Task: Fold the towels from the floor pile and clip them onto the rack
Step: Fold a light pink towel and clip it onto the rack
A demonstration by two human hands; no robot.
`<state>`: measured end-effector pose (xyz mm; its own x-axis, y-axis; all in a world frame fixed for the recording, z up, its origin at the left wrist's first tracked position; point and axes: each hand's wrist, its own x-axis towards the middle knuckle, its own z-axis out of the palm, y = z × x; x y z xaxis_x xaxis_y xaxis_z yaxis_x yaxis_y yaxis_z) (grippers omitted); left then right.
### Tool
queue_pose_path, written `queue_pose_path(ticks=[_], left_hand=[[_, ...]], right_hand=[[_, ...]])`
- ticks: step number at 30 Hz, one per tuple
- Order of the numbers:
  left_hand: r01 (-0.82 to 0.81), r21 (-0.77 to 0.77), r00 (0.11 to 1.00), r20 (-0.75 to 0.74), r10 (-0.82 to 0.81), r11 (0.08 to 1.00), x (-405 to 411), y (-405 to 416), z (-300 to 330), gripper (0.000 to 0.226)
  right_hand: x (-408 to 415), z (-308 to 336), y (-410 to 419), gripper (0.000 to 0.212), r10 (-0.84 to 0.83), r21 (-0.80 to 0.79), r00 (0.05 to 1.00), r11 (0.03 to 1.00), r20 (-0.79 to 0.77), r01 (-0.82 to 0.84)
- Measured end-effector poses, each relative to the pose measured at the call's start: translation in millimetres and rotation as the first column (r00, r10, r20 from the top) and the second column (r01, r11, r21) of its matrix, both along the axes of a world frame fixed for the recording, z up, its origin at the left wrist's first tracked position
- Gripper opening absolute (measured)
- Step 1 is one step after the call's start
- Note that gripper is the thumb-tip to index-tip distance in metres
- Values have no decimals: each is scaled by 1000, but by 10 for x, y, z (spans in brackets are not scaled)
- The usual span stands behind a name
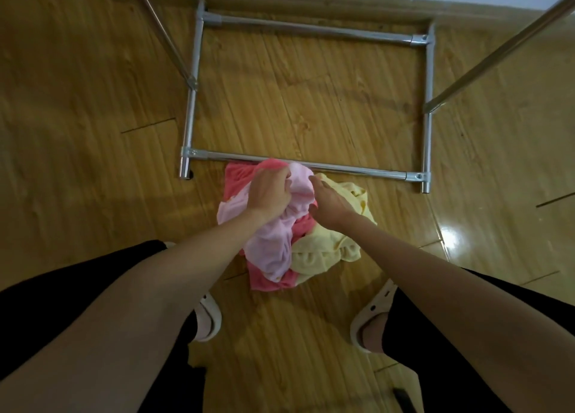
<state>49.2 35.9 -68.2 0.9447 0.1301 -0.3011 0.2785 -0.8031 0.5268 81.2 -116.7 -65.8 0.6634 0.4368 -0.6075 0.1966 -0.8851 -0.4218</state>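
Both hands reach down to the towel pile at the centre of the frame. Left hand (270, 191) has its fingers curled into a bunch of the pale pink towel (280, 235), gripping it near the pile's upper edge. Right hand (329, 202) lies just to the right of that bunch with fingers fairly straight and relaxed, resting on the cloth where the pink meets the yellow towel (329, 250); whether it pinches anything I cannot tell. A darker coral-pink towel (236, 176) shows beneath the others, at the pile's upper left and again at its lower edge. The pile sits on the wooden floor (93, 132), touching or just below the near bar of the metal rack base (311, 163), whose rectangular frame fills the upper middle of the frame. Two slanted rack tubes rise toward the upper left and upper right corners. White slippers (208, 316) flank the pile lower down, beside black trouser legs.
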Motion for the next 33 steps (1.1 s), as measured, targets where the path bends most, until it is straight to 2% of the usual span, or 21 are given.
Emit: queue_pose_path(ticks=[2,5,7,11,15,19,25,29,31,33], left_hand=[[131,9,988,78,-131,991,-77,31,147,14],[205,-86,977,73,-199,975,-204,89,352,13],[221,-125,972,114,-208,967,-292,114,506,12],[223,-152,971,117,-206,963,-467,109,892,19],[267,-198,952,207,-226,943,-629,78,1345,27],[190,-227,957,258,-130,955,-774,33,1876,13],[125,-286,935,353,-17,950,-1074,-4,2615,11],[59,-317,905,417,83,947,-1281,-23,3054,11],[44,-306,884,456,106,951,-1350,-30,3268,11],[40,-279,866,489,106,960,-1396,-25,3456,10]], right_hand=[[19,94,15,67,-63,42,998,997,-22,64],[16,247,24,70,-130,152,991,979,-36,134],[-13,377,8,72,-97,210,995,972,-36,103],[-124,705,-45,62,96,230,994,970,-59,-80],[-284,997,-89,59,104,279,994,956,-23,-94],[-438,1308,-149,45,68,321,997,944,36,-76],[-742,1924,-347,29,0,393,997,919,73,-28],[-935,2488,-498,29,-13,408,999,913,40,-4],[-1026,2800,-580,6,-16,425,1000,905,3,13],[-1122,3122,-648,25,8,441,1000,898,-15,0]])
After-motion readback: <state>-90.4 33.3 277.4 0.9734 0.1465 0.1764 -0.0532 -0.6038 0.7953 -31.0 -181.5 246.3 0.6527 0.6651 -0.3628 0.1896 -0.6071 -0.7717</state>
